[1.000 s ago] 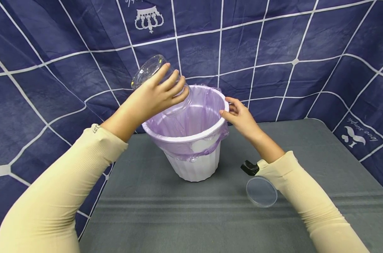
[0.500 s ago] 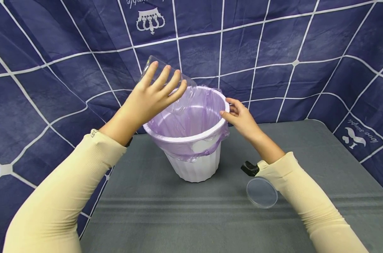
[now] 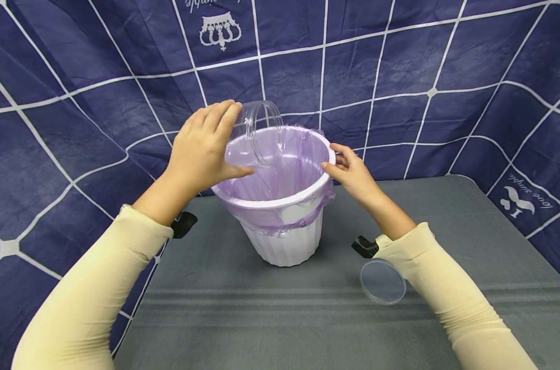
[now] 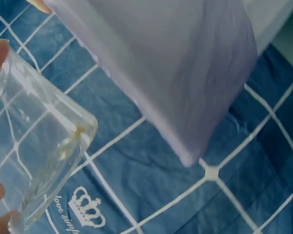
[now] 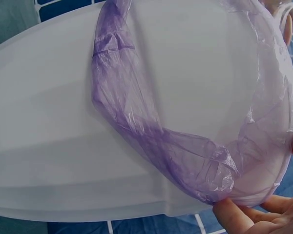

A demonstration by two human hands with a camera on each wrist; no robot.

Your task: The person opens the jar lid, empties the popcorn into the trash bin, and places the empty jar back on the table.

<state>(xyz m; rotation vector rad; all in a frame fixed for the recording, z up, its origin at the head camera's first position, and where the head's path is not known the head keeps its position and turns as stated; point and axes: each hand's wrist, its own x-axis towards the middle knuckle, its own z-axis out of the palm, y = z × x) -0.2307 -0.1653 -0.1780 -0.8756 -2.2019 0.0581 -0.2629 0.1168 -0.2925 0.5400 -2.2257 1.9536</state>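
Note:
My left hand [image 3: 199,146] grips a clear plastic jar [image 3: 263,121], tipped on its side over the left part of a white bin [image 3: 286,246]. The jar's ringed mouth points right. Yellowish specks [image 4: 78,130] show near the jar's base in the left wrist view; otherwise I see nothing in it. A thin purple bag [image 3: 280,185] lines the bin and folds over its rim. With thumb and fingers, my right hand [image 3: 354,174] holds the bin's right rim and the bag's edge. The bin's bottom is hidden.
A round clear lid [image 3: 383,281] lies on the grey table [image 3: 271,329], beside the right sleeve. Blue cloth [image 3: 349,67] with white grid lines hangs behind the table and on both sides.
My left hand has turned over and dropped slightly, so its thumb now shows. The jar has swung from slanting down to lying nearly sideways. My right hand keeps its hold on the rim.

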